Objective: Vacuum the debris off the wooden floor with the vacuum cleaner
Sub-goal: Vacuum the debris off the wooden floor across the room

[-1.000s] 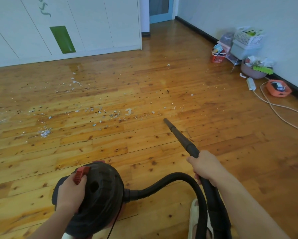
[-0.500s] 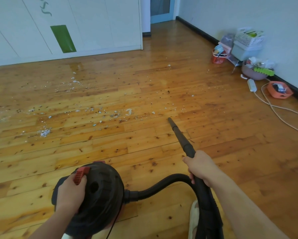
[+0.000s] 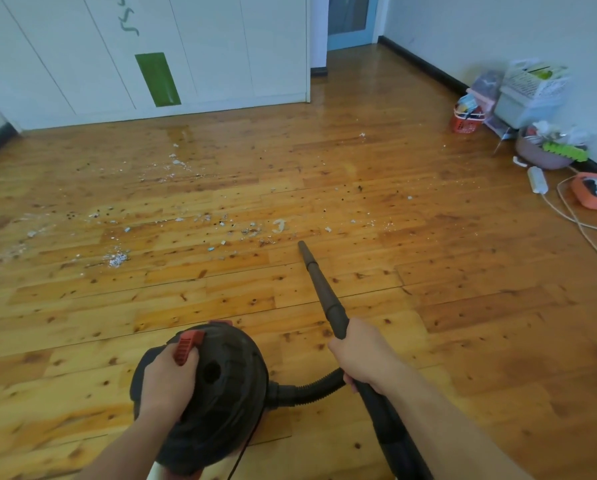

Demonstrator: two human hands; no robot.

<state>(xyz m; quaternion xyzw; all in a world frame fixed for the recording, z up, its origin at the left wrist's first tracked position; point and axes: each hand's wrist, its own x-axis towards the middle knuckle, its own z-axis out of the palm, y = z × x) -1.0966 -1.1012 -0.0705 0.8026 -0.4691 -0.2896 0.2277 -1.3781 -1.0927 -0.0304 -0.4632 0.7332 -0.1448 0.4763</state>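
A round black vacuum cleaner (image 3: 228,393) with red clips hangs low in front of me. My left hand (image 3: 167,382) grips its top handle beside a red clip. My right hand (image 3: 363,355) grips the black wand (image 3: 319,285), whose ribbed hose (image 3: 307,389) loops back to the body. The nozzle tip points at the wooden floor (image 3: 463,323), just short of a band of white and dark debris (image 3: 248,230). A small pile of crumbs (image 3: 117,259) lies to the left, and more bits (image 3: 177,161) lie farther back.
White cabinets with a green panel (image 3: 157,79) close off the far side. Along the right wall stand a red basket (image 3: 466,121), stacked plastic bins (image 3: 529,95), a bowl of items (image 3: 546,150), a power strip (image 3: 536,180) with a trailing cable and an orange tray (image 3: 594,190).
The wand tip has swung left and forward, closer to the debris band. My right hand moved left with it. My left hand still holds the vacuum body.
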